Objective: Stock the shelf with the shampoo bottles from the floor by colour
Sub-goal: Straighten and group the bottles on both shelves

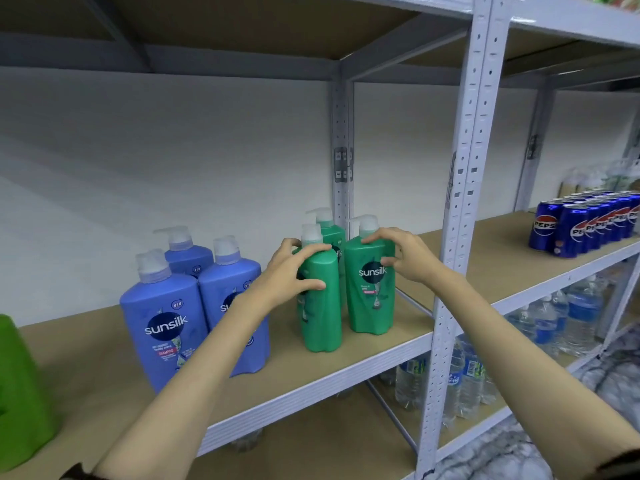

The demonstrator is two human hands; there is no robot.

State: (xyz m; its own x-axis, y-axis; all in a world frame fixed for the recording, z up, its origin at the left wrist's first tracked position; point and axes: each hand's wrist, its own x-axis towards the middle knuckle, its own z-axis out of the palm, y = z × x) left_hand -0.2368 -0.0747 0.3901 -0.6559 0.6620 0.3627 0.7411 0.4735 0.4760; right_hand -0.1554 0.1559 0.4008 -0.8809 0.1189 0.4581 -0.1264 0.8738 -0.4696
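Note:
Three green Sunsilk pump bottles stand together on the shelf board [381, 344]. My left hand [291, 275] grips the front left green bottle [320, 306] round its shoulder. My right hand [405, 258] holds the right green bottle [369, 289] at its shoulder, fingers on the top and thumb on the front. The third green bottle [330, 230] stands behind them, mostly hidden. To the left stand three blue Sunsilk pump bottles: one in front [162, 320], one beside it [228, 282] partly behind my left forearm, one at the back [185, 252].
A white perforated upright [460, 209] stands just right of the green bottles. Beyond it, blue Pepsi cans [585, 223] fill the neighbouring shelf. Water bottles [554, 323] stand on the lower shelf. A bright green object [20, 386] sits at the shelf's left edge.

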